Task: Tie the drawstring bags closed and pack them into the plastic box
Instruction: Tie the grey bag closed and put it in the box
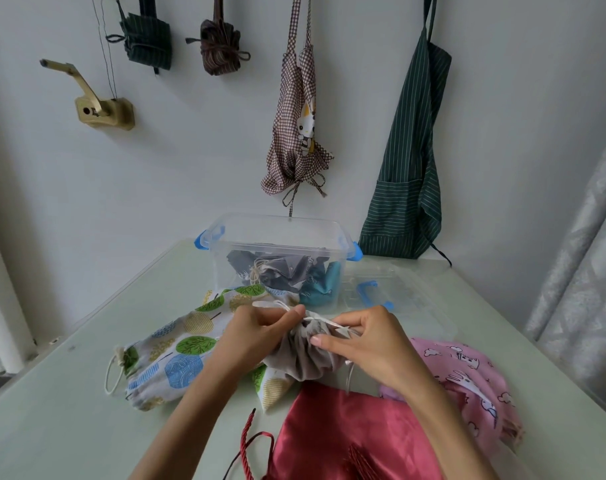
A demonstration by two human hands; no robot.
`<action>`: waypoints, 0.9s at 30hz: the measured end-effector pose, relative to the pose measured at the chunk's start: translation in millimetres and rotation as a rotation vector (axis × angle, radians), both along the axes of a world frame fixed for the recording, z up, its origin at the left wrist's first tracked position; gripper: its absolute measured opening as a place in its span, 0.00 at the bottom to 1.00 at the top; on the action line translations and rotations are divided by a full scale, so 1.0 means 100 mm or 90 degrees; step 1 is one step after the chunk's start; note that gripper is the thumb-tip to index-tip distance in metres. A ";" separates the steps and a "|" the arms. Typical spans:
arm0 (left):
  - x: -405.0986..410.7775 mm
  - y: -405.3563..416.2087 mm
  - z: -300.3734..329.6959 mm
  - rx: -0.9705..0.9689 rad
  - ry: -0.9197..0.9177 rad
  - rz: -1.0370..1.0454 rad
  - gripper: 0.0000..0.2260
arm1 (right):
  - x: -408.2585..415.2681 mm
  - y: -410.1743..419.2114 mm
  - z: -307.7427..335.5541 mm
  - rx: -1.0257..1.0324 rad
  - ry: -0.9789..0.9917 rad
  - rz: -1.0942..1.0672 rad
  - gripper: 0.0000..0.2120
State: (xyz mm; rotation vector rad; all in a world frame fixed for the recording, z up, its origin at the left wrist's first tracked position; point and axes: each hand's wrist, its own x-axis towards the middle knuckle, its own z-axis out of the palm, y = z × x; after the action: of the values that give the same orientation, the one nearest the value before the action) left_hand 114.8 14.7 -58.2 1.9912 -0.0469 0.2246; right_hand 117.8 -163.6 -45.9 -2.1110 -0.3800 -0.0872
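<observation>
**Two hands cinching a grey drawstring bag in front of a clear plastic box**

Seen from above, on a pale green glass-topped table (69, 393). Landmark: a clear rectangular plastic box with blue side latches (225, 268), lid off, standing at the far middle of the table. Inside the box, dark grey and teal fabric bags (294, 271), one with a knotted pale cord.

Just in front of the box, a small gathered grey fabric drawstring bag (300, 358), mouth puckered shut. Left hand (256, 336) pinching the white drawstring cord (270, 304) at the bag's neck, fingers curled. Right hand (371, 342) pinching the other end of the cord against the bag's top, thumb and forefinger pressed together.

In front and to the left of the box, a long white bag printed with green, blue and yellow trees (170, 355), lying flat, partly under the left forearm. Farther in front, nearest the viewer, a shiny red satin bag with a dark red twisted cord (332, 438). In front and to the right, a pink bag with a white cartoon print (468, 379). Beside the box on its right, a clear lid with a blue handle (398, 299).

Behind the box, on the white wall, a green striped apron (409, 174) and a brown checked apron (298, 140) hanging.
</observation>
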 end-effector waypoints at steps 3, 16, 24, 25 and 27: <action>-0.01 -0.03 0.02 -0.132 -0.012 0.005 0.12 | -0.05 -0.06 0.10 0.011 0.000 0.050 0.09; -0.06 -0.07 0.13 -0.335 0.060 -0.092 0.12 | 0.05 -0.09 -0.01 -0.046 -0.041 -0.066 0.09; -0.09 -0.10 0.11 -0.033 0.002 -0.198 0.09 | -0.11 -0.29 0.30 -0.072 0.119 0.063 0.18; -0.09 -0.11 0.11 -0.007 0.028 -0.227 0.09 | -0.15 -0.30 0.36 -0.055 0.122 0.056 0.19; -0.10 -0.15 0.09 0.024 0.078 -0.276 0.10 | -0.19 -0.28 0.43 -0.035 0.107 0.044 0.21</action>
State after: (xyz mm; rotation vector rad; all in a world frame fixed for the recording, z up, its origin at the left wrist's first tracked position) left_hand 104.4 -0.5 -49.0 1.9752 -0.4012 -0.1777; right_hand 98.5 -191.2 -2.5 -2.1390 -0.3576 0.1415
